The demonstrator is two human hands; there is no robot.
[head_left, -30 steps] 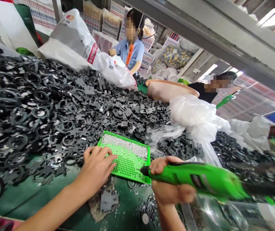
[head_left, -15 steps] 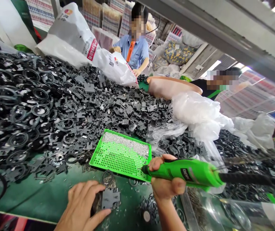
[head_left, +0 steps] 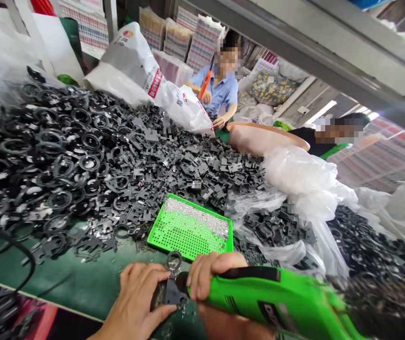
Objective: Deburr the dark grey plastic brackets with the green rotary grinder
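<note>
My right hand (head_left: 205,278) is wrapped round a green electric screwdriver (head_left: 252,295), which lies almost level with its black nose pointing left. The nose is over a flat dark grey plastic part (head_left: 174,293) on the green table. My left hand (head_left: 140,300) grips that part from the left, thumb near its front edge and fingers at its back. A round ring (head_left: 174,260) sticks out beyond it. The screwdriver partly covers the part, and its tip is hidden. Behind the hands stands a green perforated tray (head_left: 155,226) with small silver screws heaped at its far side.
Piles of grey plastic pieces (head_left: 202,165) and black rings (head_left: 60,170) cover the table behind and left. Crumpled clear plastic bags (head_left: 301,174) lie right. A black cable (head_left: 18,245) hangs at left. Across the table, a co-worker in a blue shirt (head_left: 225,92) holds an orange tool (head_left: 205,85).
My right hand has brought the screwdriver from over the tray left and down to the grey part. My left hand stays on the part. The camera view has shifted.
</note>
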